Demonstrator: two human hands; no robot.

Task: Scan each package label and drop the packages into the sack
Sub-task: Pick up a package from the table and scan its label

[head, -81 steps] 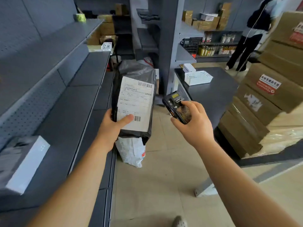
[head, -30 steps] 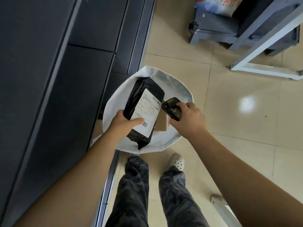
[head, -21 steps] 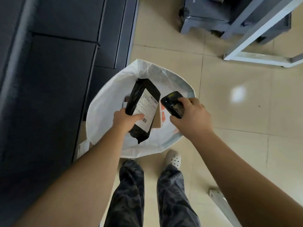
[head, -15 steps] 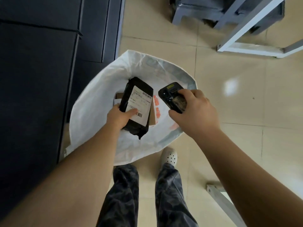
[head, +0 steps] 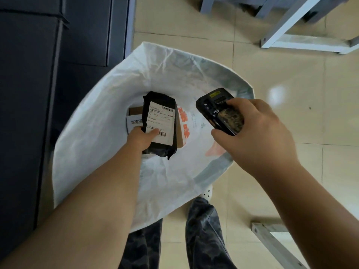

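Drop step: left hand (head: pixel 140 139) grips black package (head: pixel 159 123) low inside sack (head: pixel 108 117), right hand (head: pixel 258 131) clutching scanner (head: pixel 219 111); next, release grip.

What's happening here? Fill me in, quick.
A person is bagging parcels. The left hand grips a black package with a white label, holding it down inside the open white sack, not yet released. The right hand holds a handheld scanner over the sack's right side. A brown parcel already lies inside the sack.
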